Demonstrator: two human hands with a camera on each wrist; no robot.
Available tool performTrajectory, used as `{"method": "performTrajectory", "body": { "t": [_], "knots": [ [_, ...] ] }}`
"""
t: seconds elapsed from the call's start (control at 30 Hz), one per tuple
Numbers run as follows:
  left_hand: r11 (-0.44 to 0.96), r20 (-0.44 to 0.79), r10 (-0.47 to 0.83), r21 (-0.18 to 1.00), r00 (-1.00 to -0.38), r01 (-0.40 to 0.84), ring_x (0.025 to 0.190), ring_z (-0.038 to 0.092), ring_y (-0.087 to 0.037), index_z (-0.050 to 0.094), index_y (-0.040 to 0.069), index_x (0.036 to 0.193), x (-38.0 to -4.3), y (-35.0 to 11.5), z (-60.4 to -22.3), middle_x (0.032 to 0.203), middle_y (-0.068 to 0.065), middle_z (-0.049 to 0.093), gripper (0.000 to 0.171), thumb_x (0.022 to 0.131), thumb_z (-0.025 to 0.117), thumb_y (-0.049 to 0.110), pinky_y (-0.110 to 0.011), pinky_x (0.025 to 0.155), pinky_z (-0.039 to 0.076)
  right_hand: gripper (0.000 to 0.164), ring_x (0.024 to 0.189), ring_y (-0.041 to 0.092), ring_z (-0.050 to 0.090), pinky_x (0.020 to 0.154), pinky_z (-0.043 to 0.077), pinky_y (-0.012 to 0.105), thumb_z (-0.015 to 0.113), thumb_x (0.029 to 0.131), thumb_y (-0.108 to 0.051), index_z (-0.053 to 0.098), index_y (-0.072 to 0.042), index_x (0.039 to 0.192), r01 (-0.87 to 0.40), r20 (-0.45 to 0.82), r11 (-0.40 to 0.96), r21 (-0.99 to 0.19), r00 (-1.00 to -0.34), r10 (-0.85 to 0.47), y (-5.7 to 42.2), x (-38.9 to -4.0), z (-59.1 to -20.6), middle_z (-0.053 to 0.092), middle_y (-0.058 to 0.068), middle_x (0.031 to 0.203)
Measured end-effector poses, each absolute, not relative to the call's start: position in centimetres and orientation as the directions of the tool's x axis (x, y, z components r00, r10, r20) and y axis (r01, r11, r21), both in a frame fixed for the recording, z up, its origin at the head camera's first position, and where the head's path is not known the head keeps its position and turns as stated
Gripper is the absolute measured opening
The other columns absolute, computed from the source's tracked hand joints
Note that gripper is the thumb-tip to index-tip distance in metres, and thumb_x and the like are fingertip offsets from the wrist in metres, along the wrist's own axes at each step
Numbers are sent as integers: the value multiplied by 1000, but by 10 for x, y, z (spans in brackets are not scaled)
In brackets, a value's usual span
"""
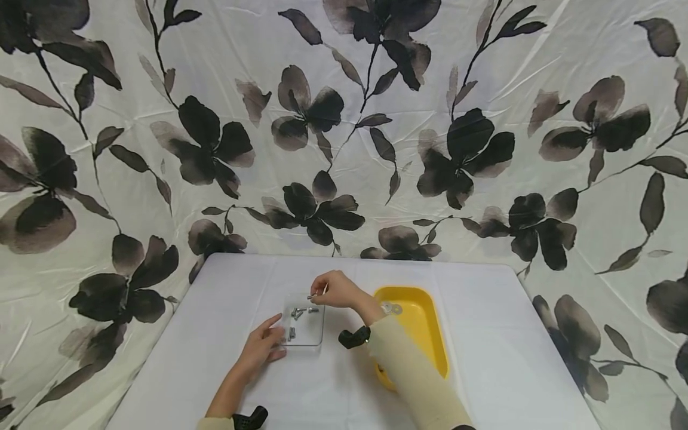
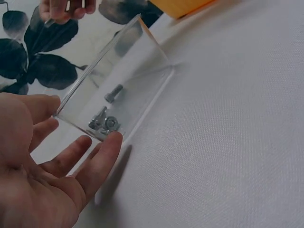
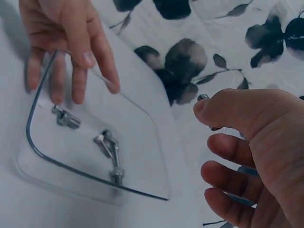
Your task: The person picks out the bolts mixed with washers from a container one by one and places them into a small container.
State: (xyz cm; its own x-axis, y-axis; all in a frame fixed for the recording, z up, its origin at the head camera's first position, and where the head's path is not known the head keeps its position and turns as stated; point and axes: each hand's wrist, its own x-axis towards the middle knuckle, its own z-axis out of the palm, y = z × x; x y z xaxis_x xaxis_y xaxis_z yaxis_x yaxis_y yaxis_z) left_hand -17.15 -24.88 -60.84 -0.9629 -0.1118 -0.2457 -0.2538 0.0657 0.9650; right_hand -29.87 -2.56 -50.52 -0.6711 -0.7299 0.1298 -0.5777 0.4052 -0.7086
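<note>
A clear square box stands on the white table, and several silver hex-socket bolts lie loose on its floor. My left hand rests its fingers against the left wall of the box, fingers spread and lightly bent. Over the far right corner of the box, my right hand pinches a small bolt between thumb and index finger. Most of that bolt is hidden by the thumb in the right wrist view. The other right-hand fingers curl loosely.
Right of the box sits a yellow tray, partly covered by the right forearm. Flat silver washers lie at its left side. A floral cloth hangs behind the white table.
</note>
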Motion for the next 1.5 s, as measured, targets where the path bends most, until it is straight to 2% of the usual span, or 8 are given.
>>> {"method": "performTrajectory", "body": {
  "t": [0.47,0.83,1.1,1.27,1.5],
  "knots": [
    [69,-242,-118,966,-963,-251,96,58,-27,41,13,147,-175,-241,-606,119,-22,50,53,98,59,16,-36,76,59,5,66,4,51,55,41,18,76,82,-16,72,-17,83,-596,102,468,-653,-681,-725,-43,-291,-511,59,-12,69],
    [81,-246,-126,963,-961,-257,110,55,-32,40,14,148,-171,-243,-606,130,-24,48,51,99,57,19,-35,78,58,6,65,4,51,55,42,17,76,82,-12,71,-16,84,-598,109,450,-663,-672,-732,-51,-287,-512,60,-11,70],
    [74,-237,-137,966,-962,-249,107,57,-30,40,12,148,-168,-245,-609,128,-24,50,52,99,57,20,-35,78,58,6,66,4,50,57,42,17,77,84,-16,72,-15,88,-599,105,451,-662,-670,-735,-57,-285,-519,58,-11,70],
    [62,-245,-134,965,-960,-254,109,57,-30,41,13,148,-169,-245,-612,129,-24,51,52,99,58,22,-36,79,58,15,64,5,49,57,42,17,77,84,-19,73,-11,96,-589,81,472,-656,-677,-732,-55,-285,-520,58,-10,69],
    [64,-238,-134,967,-962,-248,113,55,-33,41,13,147,-167,-244,-613,130,-24,50,52,99,58,24,-35,80,58,9,65,5,50,58,43,18,77,84,-20,72,-15,91,-573,68,481,-663,-686,-724,-49,-284,-521,59,-10,71]
  ]
}}
